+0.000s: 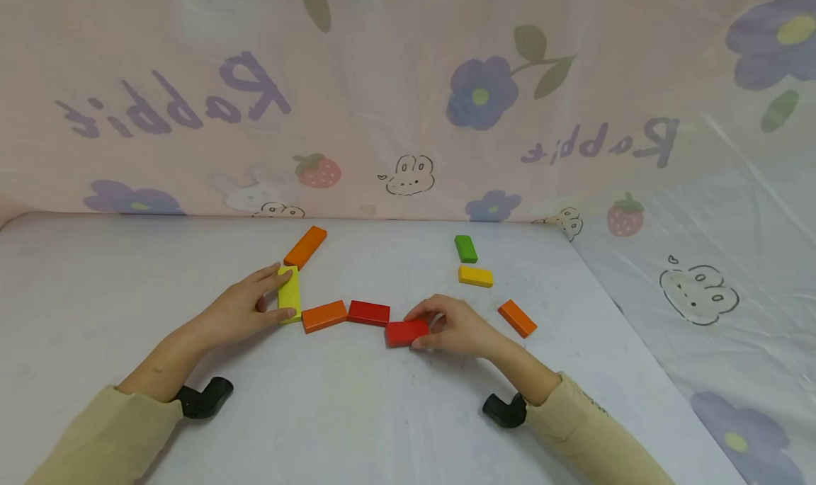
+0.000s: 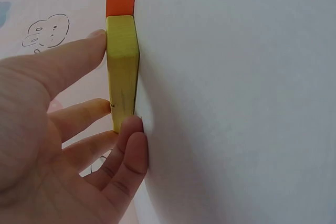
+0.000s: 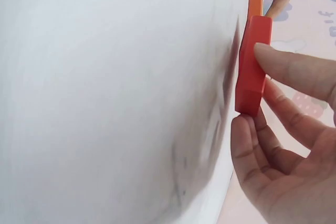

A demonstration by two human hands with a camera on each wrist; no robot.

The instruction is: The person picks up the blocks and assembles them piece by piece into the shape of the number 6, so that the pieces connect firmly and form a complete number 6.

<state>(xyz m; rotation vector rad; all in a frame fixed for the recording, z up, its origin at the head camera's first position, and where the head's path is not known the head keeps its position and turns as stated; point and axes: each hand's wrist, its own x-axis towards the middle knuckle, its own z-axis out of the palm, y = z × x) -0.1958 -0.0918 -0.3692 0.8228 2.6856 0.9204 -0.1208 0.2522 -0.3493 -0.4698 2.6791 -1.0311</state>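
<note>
Left hand (image 1: 245,306): grip clasping the yellow block (image 1: 289,295), beside an orange block (image 1: 324,317). Right hand (image 1: 455,329): grip pinching the bright red block (image 1: 401,333), beside the dark red block (image 1: 368,314).

I am seeing a yellow-green oblong block (image 1: 289,297) lying lengthwise away from the person; the left hand (image 1: 239,304) is gripping it, and orange blocks (image 1: 324,317) are sitting near both its ends. A bright red oblong block (image 1: 403,334) is pointing sideways, pinched by the right hand (image 1: 455,328), just beside a darker red block (image 1: 368,313).
</note>
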